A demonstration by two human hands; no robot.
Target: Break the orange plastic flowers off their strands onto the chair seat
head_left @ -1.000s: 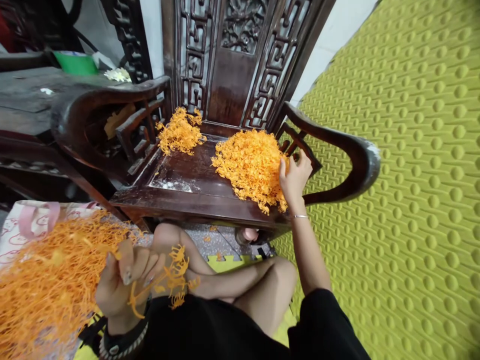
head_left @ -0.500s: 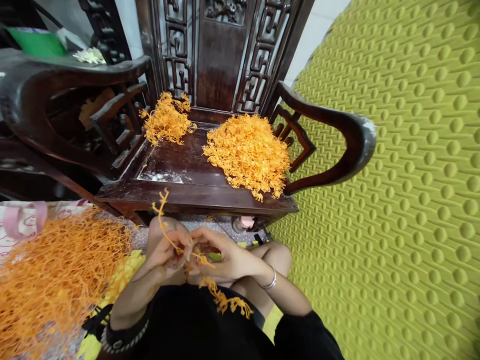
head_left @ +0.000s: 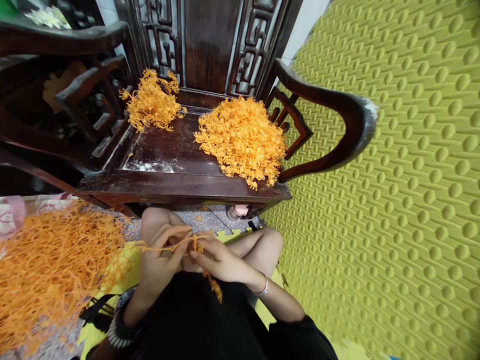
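Observation:
Over my lap, my left hand (head_left: 159,257) pinches a thin orange strand (head_left: 165,248) between thumb and fingers. The strand runs across to my right hand (head_left: 223,261), whose thumb and fingers close on it close to the left fingertips. Below the right hand dangles a bunch of curly orange tufts (head_left: 215,289), partly hidden by the fingers. On the wooden chair (head_left: 165,182) in front of me lie a large pile of orange curly-tipped pieces (head_left: 243,140) and a smaller, looser pile (head_left: 152,102).
A big heap of tangled orange strands (head_left: 60,270) spreads on the floor at my left, beside a white and pink bag (head_left: 11,215). A pink-topped jar (head_left: 238,211) stands under the chair. Yellow-green bumpy matting (head_left: 393,200) covers the right side. Curved chair arms rise on both sides.
My hands have shifted a little, and the strand that stuck up from the left hand now lies nearly level. The dangling tufts hang lower and closer in. The view has tilted down slightly.

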